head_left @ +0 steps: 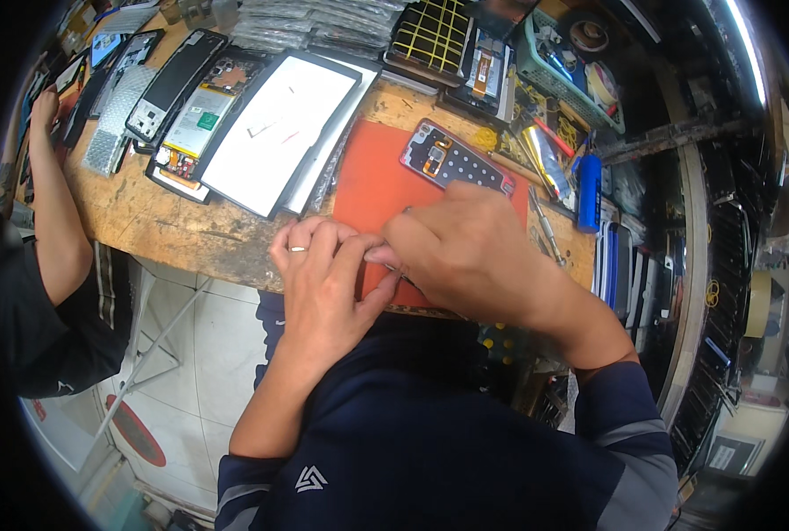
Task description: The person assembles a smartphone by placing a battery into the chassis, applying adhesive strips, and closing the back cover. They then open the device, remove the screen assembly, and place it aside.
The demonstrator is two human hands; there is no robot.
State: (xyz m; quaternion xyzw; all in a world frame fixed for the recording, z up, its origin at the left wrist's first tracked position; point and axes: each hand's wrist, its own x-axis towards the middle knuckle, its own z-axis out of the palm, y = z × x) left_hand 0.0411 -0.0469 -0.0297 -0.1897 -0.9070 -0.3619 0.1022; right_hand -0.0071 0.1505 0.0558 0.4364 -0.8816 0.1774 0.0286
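Over the near part of an orange-red work mat (368, 173), my two hands meet with their fingertips together. My left hand (323, 274), with a ring on one finger, is closed, thumb and fingers curled toward the right. From the right, my right hand (465, 248) reaches across, its fingers bent and pinched against the left fingertips. Whatever lies between them is hidden by the fingers. Just beyond my right hand, a phone back part (452, 159) with a camera opening and pale round dots rests on the mat, its near end partly covered by that hand.
Opened phones (200, 119) and white sheets on a dark folder (279, 133) cover the bench's left. Plastic-wrapped packets (310, 26) lie behind. To the right are a screwdriver (546, 226), a blue cylinder (589, 195) and a teal basket (545, 75). Another person's arm (58, 195) is at far left.
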